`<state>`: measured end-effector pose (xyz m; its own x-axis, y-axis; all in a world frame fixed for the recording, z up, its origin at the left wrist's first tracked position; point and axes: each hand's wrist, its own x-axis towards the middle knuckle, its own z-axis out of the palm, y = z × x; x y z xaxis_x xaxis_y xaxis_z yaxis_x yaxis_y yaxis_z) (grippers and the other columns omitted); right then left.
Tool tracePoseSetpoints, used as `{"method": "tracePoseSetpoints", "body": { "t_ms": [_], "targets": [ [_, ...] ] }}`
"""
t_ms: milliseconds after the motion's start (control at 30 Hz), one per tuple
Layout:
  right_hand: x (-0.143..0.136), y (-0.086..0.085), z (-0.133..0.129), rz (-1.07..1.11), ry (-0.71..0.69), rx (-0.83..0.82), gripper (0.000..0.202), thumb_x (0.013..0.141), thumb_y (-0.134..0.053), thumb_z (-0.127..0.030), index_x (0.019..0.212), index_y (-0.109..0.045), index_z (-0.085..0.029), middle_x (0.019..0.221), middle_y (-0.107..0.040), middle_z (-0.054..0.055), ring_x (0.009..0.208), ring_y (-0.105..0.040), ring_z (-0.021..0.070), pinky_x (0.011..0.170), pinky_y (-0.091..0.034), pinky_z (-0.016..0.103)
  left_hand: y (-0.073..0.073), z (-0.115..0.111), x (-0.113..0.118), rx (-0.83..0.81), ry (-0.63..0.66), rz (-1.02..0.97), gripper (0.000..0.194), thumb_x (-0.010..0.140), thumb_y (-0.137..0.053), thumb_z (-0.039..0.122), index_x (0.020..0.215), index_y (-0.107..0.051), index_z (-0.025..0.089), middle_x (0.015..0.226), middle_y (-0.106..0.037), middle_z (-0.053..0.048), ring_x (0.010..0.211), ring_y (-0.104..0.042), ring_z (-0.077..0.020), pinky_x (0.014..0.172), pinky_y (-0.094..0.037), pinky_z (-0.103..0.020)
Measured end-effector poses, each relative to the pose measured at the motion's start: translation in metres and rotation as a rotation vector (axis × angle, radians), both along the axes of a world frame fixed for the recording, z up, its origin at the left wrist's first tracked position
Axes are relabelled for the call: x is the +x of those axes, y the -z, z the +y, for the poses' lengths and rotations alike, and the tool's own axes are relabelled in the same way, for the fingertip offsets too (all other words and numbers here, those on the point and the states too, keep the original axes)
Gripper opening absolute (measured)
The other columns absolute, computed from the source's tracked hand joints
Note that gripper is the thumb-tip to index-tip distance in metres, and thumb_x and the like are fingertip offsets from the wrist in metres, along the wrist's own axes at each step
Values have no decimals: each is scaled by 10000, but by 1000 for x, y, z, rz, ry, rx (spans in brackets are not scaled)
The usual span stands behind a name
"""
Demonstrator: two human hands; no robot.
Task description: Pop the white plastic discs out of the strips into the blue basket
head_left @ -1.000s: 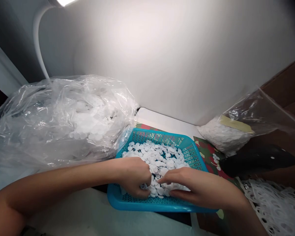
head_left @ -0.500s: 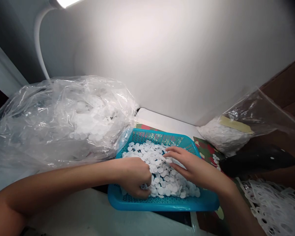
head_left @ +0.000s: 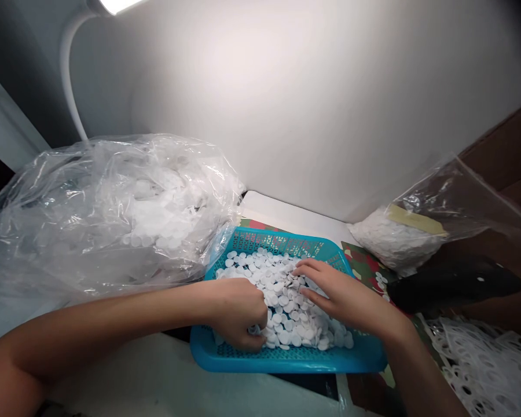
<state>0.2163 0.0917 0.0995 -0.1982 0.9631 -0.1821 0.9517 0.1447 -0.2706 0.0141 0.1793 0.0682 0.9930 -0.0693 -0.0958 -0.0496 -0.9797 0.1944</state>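
A blue plastic basket (head_left: 286, 365) with perforated sides holds a heap of small white discs (head_left: 282, 301). Over the left side of the heap, my left hand (head_left: 238, 313) is closed, its fingers curled around several white discs that peek out by the thumb. My right hand (head_left: 334, 289) rests on the right side of the heap. Its fingers are spread and touch the discs, and nothing shows gripped in them.
A large clear plastic bag (head_left: 156, 214) of white discs lies to the left. At the right are a smaller clear bag (head_left: 386, 237) with a yellow strip, a dark object (head_left: 455, 284) and white punched-out sheets (head_left: 490, 365). A lamp (head_left: 69, 75) stands at back left.
The fingers of my right hand have shifted slightly to the right over the discs. My left hand stays in place.
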Motion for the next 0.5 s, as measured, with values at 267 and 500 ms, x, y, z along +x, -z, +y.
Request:
{"method": "tracePoseSetpoints", "body": {
  "t_ms": [267, 500],
  "targets": [
    [5, 13, 2, -2, -27, 8, 457, 876, -363, -274, 1331, -325, -257, 1403, -317, 2, 1276, -287, 186, 1038, -281, 355, 0, 0, 0, -3, 0, 3, 240, 741, -529, 340, 606, -657, 189, 482, -603, -24, 366, -418, -124, 376, -219, -268],
    [1, 8, 4, 110, -10, 51, 408, 896, -284, -211, 1289, -383, -258, 1318, -443, 11, 1196, -411, 173, 991, -356, 352, -1, -1, 0, 13, -2, 6, 253, 745, -523, 343, 604, -663, 186, 479, -601, -28, 363, -415, -123, 379, -221, -267]
  ]
}}
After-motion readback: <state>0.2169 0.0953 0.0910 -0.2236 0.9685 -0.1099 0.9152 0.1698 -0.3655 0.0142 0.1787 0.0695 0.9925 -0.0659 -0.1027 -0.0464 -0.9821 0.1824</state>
